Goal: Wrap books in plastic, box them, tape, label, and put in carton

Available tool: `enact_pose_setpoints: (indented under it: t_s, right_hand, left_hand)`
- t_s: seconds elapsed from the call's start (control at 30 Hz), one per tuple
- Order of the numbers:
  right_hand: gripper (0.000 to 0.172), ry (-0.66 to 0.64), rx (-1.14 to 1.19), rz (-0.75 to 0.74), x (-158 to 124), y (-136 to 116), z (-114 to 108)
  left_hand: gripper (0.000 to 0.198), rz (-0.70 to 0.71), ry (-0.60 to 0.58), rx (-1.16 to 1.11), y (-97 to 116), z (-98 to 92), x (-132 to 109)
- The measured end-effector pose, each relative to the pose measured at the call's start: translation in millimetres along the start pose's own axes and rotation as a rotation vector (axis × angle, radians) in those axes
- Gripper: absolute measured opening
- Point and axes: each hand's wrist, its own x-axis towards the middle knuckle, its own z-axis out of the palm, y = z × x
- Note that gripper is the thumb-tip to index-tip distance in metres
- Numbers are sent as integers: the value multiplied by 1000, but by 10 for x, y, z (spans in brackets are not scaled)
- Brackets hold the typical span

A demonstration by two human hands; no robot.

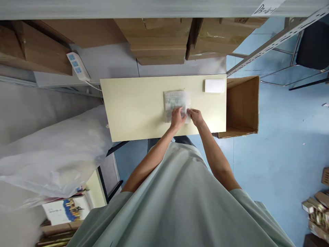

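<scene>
A flat, square translucent plastic packet [174, 99] with a greenish pattern showing through lies on the pale yellow table [133, 109]. My left hand [177, 118] is on its near part, fingers curled and thumb apart, gripping it against the tabletop. At the packet's right edge, my right hand [196, 116] is closed in a pinch on the plastic. What is inside the packet is too blurred to name. A small white box [215, 86] sits near the table's far right corner, apart from both hands.
An open cardboard box [243, 106] stands against the table's right end. Cardboard cartons [159, 44] line the shelf behind, beside a power strip [78, 66]. A large plastic bag [56, 147] bulges at left. A metal rack post [277, 37] slants at upper right.
</scene>
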Motion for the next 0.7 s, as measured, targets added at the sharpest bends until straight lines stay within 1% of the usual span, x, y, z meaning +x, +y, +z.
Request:
enact_pose_setpoints:
  t_s: [0.07, 0.17, 0.23, 0.33, 0.4, 0.47, 0.53, 0.6, 0.67, 0.7]
  right_hand:
    - [54, -63, 61, -47, -93, -52, 7]
    - [51, -162, 121, -116, -275, -161, 110]
    - [49, -199, 94, -142, -383, -249, 251]
    - [48, -235, -27, -174, -468, -363, 528]
    - [49, -274, -103, -199, -456, -400, 705]
    - [47, -318, -152, -218, -390, -391, 837]
    - [46, -291, -211, -230, -286, -340, 915]
    - [48, -188, -297, -219, -179, -260, 957]
    - [57, -119, -378, -191, -106, -171, 998]
    - [62, -117, -413, -186, -90, -130, 1027]
  left_hand:
    - [42, 55, 42, -25, 15, -97, -54]
    - [44, 90, 103, -53, 11, -336, -178]
    - [45, 92, 137, -82, -14, -540, -259]
    - [44, 83, 201, -83, -79, -860, -342]
    - [47, 72, 250, -32, -128, -1048, -368]
    - [53, 56, 278, 24, -177, -1194, -378]
    - [57, 36, 276, 45, -223, -1296, -380]
    - [60, 20, 254, 35, -275, -1363, -381]
    - [61, 18, 242, 19, -348, -1418, -381]
    - [61, 19, 244, 16, -399, -1449, -378]
